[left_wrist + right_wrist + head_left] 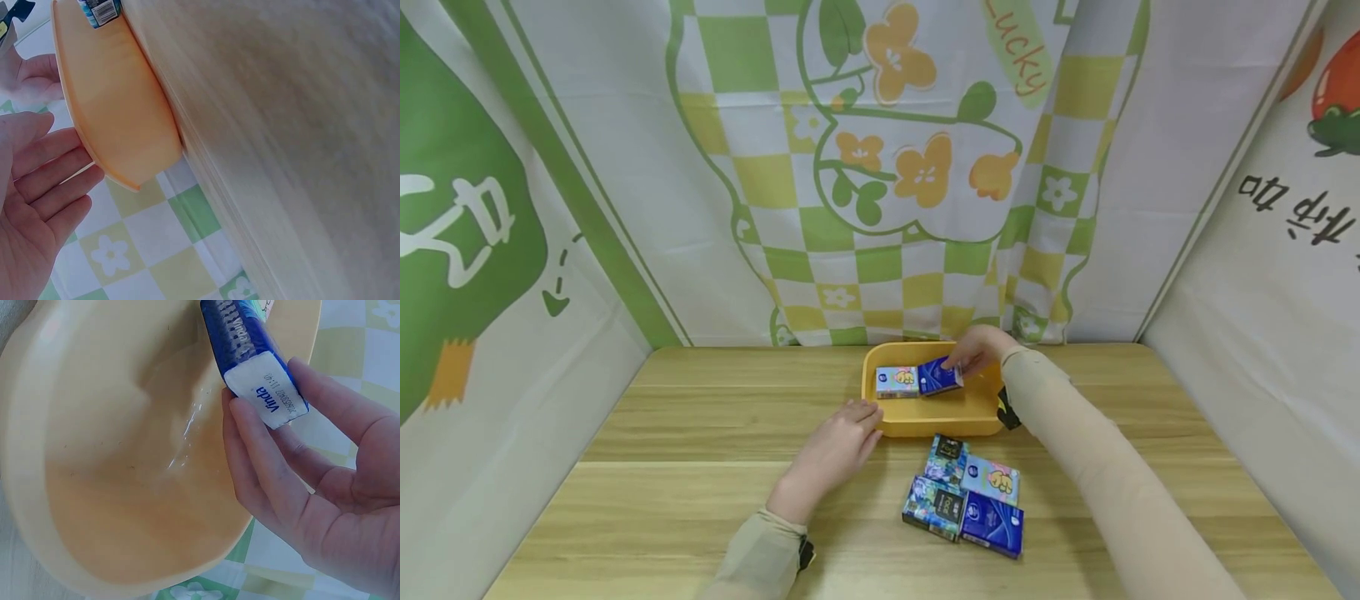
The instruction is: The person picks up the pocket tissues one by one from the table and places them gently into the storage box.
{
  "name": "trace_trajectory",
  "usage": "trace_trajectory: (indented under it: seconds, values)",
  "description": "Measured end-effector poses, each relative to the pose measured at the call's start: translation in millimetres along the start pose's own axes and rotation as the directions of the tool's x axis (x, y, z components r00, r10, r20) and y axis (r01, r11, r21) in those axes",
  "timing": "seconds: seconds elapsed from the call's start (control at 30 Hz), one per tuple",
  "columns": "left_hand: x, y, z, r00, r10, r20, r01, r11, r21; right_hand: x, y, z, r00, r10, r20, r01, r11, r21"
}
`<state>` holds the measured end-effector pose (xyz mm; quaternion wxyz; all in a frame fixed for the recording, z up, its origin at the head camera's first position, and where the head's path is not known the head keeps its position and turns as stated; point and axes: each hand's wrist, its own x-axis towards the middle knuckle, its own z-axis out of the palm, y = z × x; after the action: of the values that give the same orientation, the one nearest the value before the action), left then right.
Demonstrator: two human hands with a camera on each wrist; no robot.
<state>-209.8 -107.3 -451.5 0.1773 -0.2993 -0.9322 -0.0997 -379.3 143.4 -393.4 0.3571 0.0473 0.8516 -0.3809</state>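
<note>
My right hand [981, 350] reaches into the yellow plastic bin [940, 427] and pinches a dark blue Vinda tissue pack [936, 376] by its end. In the right wrist view, thumb and fingers lie on either side of that pack's white end [265, 387]. Just left of it in the bin sits a light blue tissue pack [896, 381] with a cartoon print. My left hand [842, 437] touches the bin's front left rim, its fingers extended; the left wrist view shows these fingers [62, 162] against the bin's wall [119, 94].
In front of the bin several tissue packs lie close together on the wooden table [700, 483]: two dark patterned ones [934, 504], a light blue cartoon one [988, 481] and a dark blue one [992, 525]. A checked curtain [880, 283] hangs behind the bin.
</note>
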Motion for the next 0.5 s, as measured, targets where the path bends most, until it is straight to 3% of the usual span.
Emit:
trace_trajectory:
  seconds: [0.5]
  values:
    - [-0.6, 0.6, -1.5, 1.000, 0.001, -0.005, -0.001, 1.000, -0.014, 3.3, -0.5, 2.0, 1.000, 0.028, -0.011, -0.028, 1.000, 0.005]
